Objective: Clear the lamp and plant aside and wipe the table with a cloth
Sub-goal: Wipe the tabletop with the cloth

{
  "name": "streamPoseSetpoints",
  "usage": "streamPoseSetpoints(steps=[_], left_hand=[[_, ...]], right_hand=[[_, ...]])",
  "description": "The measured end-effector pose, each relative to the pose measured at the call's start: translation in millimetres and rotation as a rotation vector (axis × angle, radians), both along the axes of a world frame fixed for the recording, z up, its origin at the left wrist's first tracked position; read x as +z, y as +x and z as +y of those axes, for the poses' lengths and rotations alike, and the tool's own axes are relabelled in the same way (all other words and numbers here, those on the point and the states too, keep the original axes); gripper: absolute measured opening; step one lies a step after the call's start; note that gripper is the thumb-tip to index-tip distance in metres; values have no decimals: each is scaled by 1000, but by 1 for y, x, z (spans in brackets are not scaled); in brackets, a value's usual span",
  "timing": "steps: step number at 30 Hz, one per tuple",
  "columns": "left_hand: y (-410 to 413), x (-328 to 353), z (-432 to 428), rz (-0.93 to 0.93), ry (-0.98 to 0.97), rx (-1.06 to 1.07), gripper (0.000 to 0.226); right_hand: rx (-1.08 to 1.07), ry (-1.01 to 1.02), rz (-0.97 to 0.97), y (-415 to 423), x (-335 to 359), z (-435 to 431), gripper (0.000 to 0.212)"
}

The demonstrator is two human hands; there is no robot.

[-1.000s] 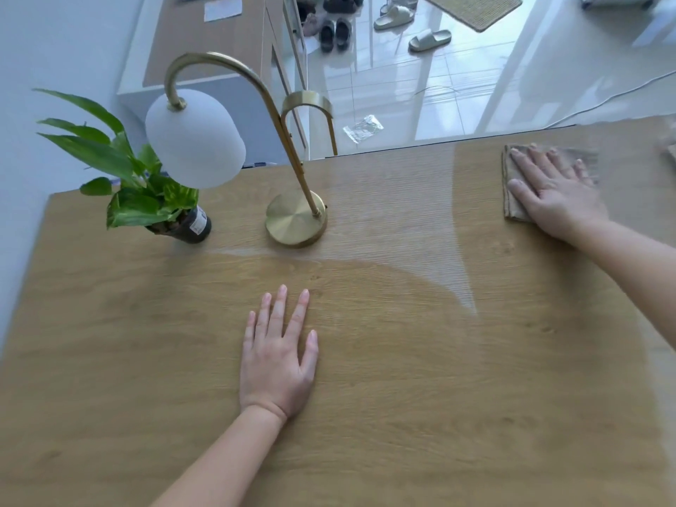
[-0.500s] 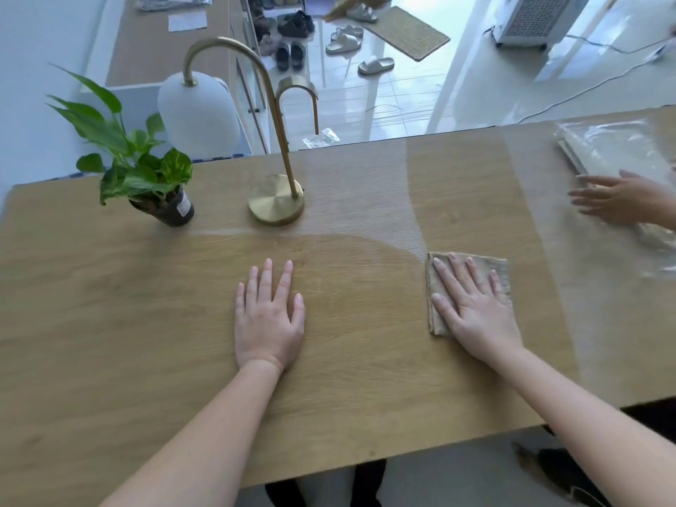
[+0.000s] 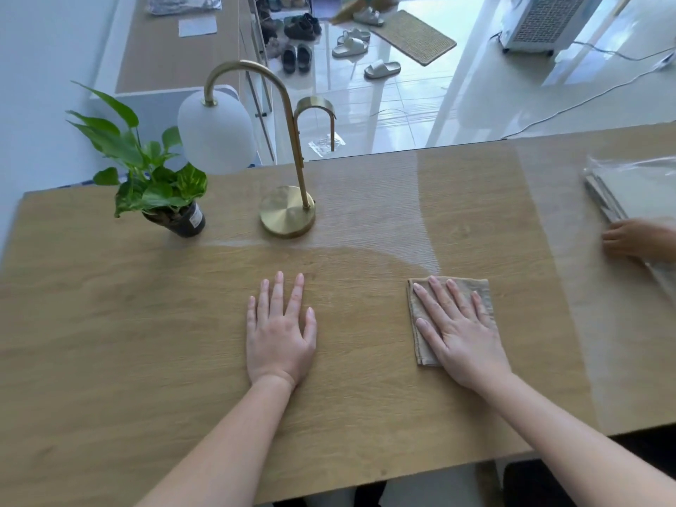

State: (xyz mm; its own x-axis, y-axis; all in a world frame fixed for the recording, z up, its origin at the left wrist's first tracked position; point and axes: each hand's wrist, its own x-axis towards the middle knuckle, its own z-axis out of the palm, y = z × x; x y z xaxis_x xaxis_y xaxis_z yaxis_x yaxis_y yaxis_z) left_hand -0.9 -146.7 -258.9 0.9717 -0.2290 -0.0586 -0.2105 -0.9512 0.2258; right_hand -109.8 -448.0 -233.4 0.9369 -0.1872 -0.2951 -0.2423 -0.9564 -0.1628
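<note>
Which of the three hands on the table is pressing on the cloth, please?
The right hand, flat on the tan cloth; the left hand lies on bare wood, and another person's hand sits at the right edge.

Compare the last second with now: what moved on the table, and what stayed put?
The right hand, flat on the cloth, slid it from the far right edge of the table back toward the person, ending right of the left hand. Nothing was gripped or released. The left hand stayed flat; lamp and plant did not move.
</note>
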Motion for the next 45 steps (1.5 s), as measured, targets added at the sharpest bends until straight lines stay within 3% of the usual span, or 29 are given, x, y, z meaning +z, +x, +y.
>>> streamPoseSetpoints(steps=[18,22,31,45], left_hand=[[10,-11,2,6,48,-10,67],[10,-10,1,14,53,-19,67],[10,-10,2,4,36,-11,65],[6,-5,1,2,-34,14,64]], right_hand=[[-57,52,-90,312,-1,-63,64],[-121,37,-83,347,1,-66,68],[-51,38,-90,325,-9,-61,65],[39,50,-85,142,-12,22,61]])
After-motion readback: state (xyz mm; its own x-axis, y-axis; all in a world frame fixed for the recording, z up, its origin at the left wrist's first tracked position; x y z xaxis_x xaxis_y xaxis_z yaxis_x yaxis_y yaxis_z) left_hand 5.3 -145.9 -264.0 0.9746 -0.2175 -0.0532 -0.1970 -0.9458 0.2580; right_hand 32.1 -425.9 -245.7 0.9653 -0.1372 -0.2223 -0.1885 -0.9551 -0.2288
